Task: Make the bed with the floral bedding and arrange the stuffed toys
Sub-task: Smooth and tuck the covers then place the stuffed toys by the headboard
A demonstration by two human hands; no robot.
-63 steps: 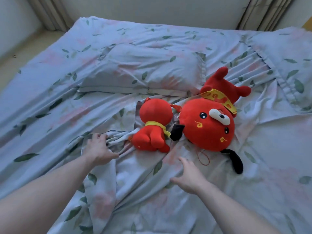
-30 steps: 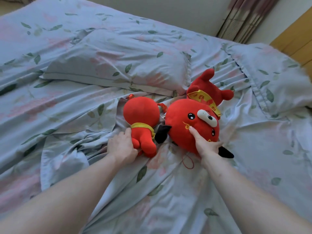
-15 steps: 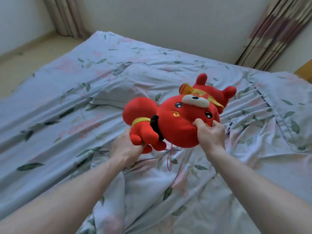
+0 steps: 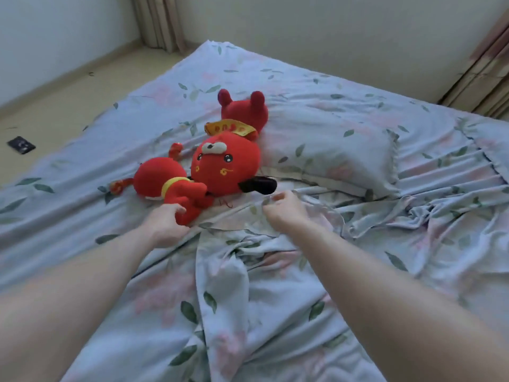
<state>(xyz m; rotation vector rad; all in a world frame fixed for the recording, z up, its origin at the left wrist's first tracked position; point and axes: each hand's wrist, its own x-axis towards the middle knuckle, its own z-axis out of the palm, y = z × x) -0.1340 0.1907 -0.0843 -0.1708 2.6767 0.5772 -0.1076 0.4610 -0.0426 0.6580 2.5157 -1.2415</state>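
Left hand (image 4: 165, 228) grips the small plush toy (image 4: 168, 186) — right hand (image 4: 283, 213) loosely curled, empty.

Head view, downward over bed (image 4: 303, 86)

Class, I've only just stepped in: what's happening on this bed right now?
A person is making a bed dressed in floral bedding. Their left hand grips the foot of the small red stuffed toy, which lies on the sheet beside the big red stuffed toy to the left of the pillow. The right hand hovers with loosely curled fingers over the rumpled floral quilt, holding nothing as far as can be seen. The quilt is not yet spread flat.
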